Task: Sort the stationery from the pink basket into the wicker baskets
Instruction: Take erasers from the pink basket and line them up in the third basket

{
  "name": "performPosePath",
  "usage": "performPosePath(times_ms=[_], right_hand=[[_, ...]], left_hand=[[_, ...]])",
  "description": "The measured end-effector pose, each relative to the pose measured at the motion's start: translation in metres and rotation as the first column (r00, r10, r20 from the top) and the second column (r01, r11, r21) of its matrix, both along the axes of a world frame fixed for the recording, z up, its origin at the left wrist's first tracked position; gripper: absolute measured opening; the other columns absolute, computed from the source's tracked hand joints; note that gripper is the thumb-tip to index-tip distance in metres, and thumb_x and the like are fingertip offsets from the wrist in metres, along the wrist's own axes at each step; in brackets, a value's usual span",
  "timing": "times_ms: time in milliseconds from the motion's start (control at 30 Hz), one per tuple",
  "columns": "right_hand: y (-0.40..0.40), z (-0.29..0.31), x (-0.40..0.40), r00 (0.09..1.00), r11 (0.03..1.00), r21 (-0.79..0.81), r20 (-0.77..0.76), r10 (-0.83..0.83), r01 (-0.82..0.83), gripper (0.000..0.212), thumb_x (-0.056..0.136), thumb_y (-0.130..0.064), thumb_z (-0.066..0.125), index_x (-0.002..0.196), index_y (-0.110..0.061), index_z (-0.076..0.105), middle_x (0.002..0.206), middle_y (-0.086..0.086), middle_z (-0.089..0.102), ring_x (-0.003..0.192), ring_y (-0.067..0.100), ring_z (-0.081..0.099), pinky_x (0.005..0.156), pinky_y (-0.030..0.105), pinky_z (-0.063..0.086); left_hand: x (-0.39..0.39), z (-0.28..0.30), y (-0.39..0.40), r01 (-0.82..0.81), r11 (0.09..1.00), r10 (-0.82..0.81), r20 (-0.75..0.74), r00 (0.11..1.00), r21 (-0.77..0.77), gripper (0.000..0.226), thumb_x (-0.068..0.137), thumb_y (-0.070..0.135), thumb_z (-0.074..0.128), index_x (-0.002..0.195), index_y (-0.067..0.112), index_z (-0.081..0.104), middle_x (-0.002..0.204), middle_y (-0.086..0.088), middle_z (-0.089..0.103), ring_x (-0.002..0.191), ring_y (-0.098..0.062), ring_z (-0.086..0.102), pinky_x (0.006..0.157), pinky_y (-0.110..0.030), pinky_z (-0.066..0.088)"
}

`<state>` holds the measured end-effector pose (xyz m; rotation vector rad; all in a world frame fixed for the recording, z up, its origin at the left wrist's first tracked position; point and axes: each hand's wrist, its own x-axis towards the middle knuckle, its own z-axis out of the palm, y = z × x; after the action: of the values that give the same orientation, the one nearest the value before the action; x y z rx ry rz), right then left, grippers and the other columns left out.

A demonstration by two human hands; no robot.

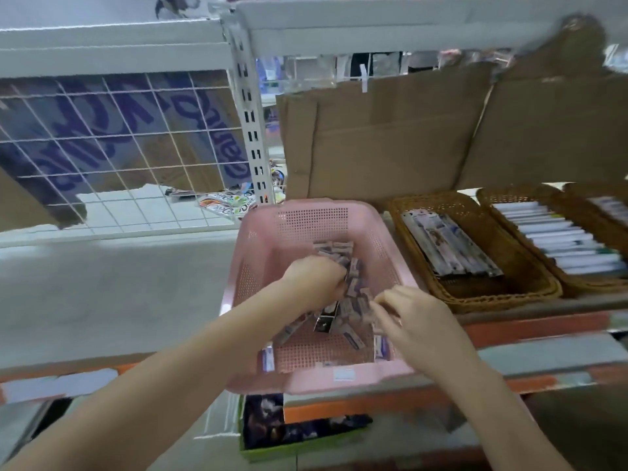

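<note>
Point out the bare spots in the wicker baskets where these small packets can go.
The nearest wicker basket is bare along its front, below the flat packs. The next wicker basket is packed with white pens.

I'm looking at a stationery shop's stockroom or sales aisle. A white slotted shelving upright [249, 130] is my landmark: left of it hangs wire mesh [102, 147], right of it flattened cardboard [390, 137], and below that wicker baskets [475, 294] of packaged pens sit on the shelf.
</note>
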<state>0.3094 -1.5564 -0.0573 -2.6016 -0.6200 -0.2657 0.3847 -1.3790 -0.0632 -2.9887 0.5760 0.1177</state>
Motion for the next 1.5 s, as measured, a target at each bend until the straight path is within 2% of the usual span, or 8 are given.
performPosePath(times_ms=[200, 533, 667, 800, 1000, 1200, 1400, 1500], right_hand=[[0.001, 0.0, -0.003, 1.0, 0.999, 0.048, -0.014, 0.0, 0.001, 0.021, 0.095, -0.026, 0.049, 0.09, -0.013, 0.065, 0.085, -0.003, 0.06, 0.081, 0.011, 0.053, 0.072, 0.025, 0.044], [0.003, 0.002, -0.002, 0.998, 0.997, 0.058, 0.017, 0.053, -0.054, 0.019, 0.094, -0.024, 0.054, 0.086, -0.012, 0.067, 0.079, -0.003, 0.062, 0.076, 0.01, 0.056, 0.068, 0.027, 0.049], [0.0, -0.005, -0.017, 0.996, 0.994, 0.069, 0.042, 0.078, -0.081, 0.018, 0.09, -0.024, 0.057, 0.08, -0.014, 0.068, 0.073, -0.005, 0.063, 0.069, 0.009, 0.058, 0.06, 0.027, 0.052], [0.002, -0.012, -0.02, 0.986, 0.996, 0.066, 0.154, 0.056, -0.067, 0.033, 0.09, -0.028, 0.045, 0.066, -0.014, 0.063, 0.063, -0.005, 0.058, 0.058, 0.01, 0.054, 0.047, 0.027, 0.048], [0.004, -0.02, -0.018, 0.962, 0.992, 0.106, 0.271, 0.04, -0.071, 0.033, 0.089, -0.024, 0.045, 0.061, -0.014, 0.059, 0.058, -0.004, 0.054, 0.054, 0.011, 0.05, 0.044, 0.028, 0.044], [0.003, -0.024, -0.017, 0.959, 0.99, 0.122, 0.283, 0.032, -0.069, 0.032, 0.089, -0.024, 0.046, 0.063, -0.014, 0.062, 0.059, -0.004, 0.056, 0.054, 0.011, 0.052, 0.044, 0.028, 0.045], [0.004, -0.026, -0.016, 0.957, 0.988, 0.134, 0.29, 0.031, -0.073, 0.032, 0.089, -0.025, 0.046, 0.063, -0.015, 0.062, 0.06, -0.005, 0.056, 0.054, 0.009, 0.051, 0.043, 0.026, 0.044], [0.004, -0.028, -0.016, 0.958, 0.988, 0.139, 0.285, 0.027, -0.07, 0.032, 0.089, -0.026, 0.047, 0.065, -0.015, 0.065, 0.061, -0.005, 0.058, 0.055, 0.008, 0.053, 0.044, 0.026, 0.047]], left_hand=[[0.012, -0.011, -0.012, -0.037, 0.999, 0.035, -0.117, 0.993, -0.022, 0.025, 0.094, 0.028, 0.044, 0.107, 0.012, 0.057, 0.108, -0.011, 0.056, 0.079, -0.024, 0.042, 0.065, -0.035, 0.039], [0.026, -0.012, 0.007, -0.11, 0.987, 0.128, -0.152, 0.98, 0.118, 0.019, 0.088, 0.017, 0.056, 0.104, 0.008, 0.059, 0.098, -0.009, 0.061, 0.09, -0.028, 0.06, 0.066, -0.034, 0.048], [0.025, -0.008, 0.006, -0.105, 0.993, 0.11, -0.088, 0.99, 0.062, 0.019, 0.091, 0.019, 0.047, 0.103, 0.009, 0.057, 0.099, -0.009, 0.061, 0.089, -0.028, 0.058, 0.068, -0.035, 0.047], [0.021, -0.008, -0.012, 0.068, 0.993, -0.074, -0.051, 0.996, -0.1, 0.018, 0.091, 0.029, 0.051, 0.101, 0.014, 0.056, 0.098, -0.006, 0.058, 0.085, -0.023, 0.053, 0.068, -0.032, 0.042], [0.016, -0.019, -0.02, 0.221, 0.972, -0.234, -0.257, 0.938, -0.079, 0.071, 0.084, 0.062, 0.05, 0.14, 0.022, 0.033, 0.138, -0.009, 0.035, 0.124, -0.028, 0.035, 0.099, -0.04, 0.038], [0.016, -0.021, -0.007, 0.29, 0.957, -0.279, -0.385, 0.88, -0.03, 0.097, 0.072, 0.066, 0.063, 0.147, 0.026, 0.017, 0.149, -0.004, 0.016, 0.135, -0.029, 0.018, 0.109, -0.039, 0.03], [0.02, -0.029, -0.009, 0.243, 0.97, -0.224, -0.446, 0.867, -0.014, 0.109, 0.068, 0.06, 0.072, 0.148, 0.031, 0.005, 0.157, 0.001, -0.008, 0.143, -0.029, 0.002, 0.113, -0.041, 0.02], [0.021, -0.029, -0.011, 0.247, 0.968, -0.205, -0.443, 0.873, 0.039, 0.112, 0.065, 0.058, 0.076, 0.147, 0.032, 0.004, 0.156, -0.002, 0.001, 0.141, -0.03, 0.008, 0.112, -0.045, 0.025]])
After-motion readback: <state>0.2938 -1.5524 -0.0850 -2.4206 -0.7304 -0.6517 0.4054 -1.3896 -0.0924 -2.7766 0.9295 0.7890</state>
